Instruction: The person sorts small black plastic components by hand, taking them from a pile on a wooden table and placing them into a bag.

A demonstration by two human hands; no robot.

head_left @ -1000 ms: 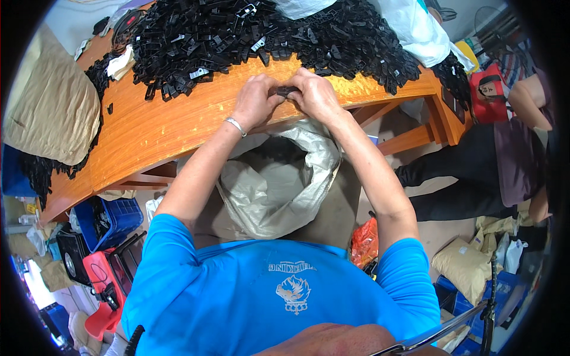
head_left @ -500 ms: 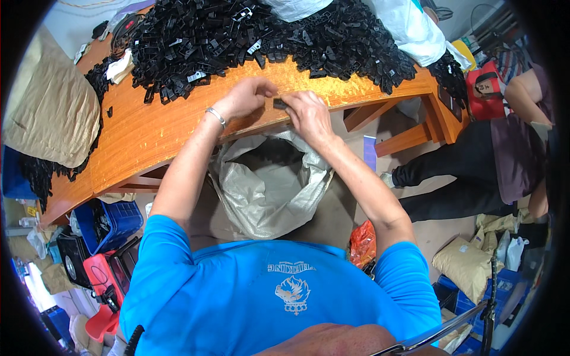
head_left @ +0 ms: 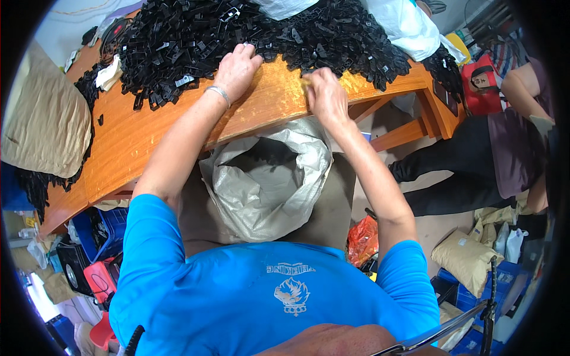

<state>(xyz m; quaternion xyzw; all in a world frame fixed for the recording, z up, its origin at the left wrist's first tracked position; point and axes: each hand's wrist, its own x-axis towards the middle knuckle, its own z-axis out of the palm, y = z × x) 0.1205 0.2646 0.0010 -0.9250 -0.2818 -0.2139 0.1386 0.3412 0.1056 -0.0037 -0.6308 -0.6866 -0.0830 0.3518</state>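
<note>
A large heap of small black plastic parts (head_left: 178, 44) lies on the wooden table (head_left: 148, 133). My left hand (head_left: 236, 72), with a silver bracelet at the wrist, reaches to the heap's front edge; its fingers touch the parts, thumb apart from them. Closer to the table's front edge, to the right, is my right hand (head_left: 328, 98), its fingers curled in toward the thumb; whatever they hold is hidden. Below the edge, between my forearms, a pale woven sack (head_left: 255, 199) stands with its mouth wide, black parts showing dimly inside.
A big brown paper sack (head_left: 50, 113) stands on the table's left. White plastic bags (head_left: 407, 29) lie on the heap's right side, near a red bag (head_left: 482, 86). Another person (head_left: 513, 148) stands at the right. Blue crates (head_left: 107, 231) sit on the lower left.
My left hand has moved forward to the heap. My right hand has shifted right and slightly forward, and the black part at its fingertips no longer shows.
</note>
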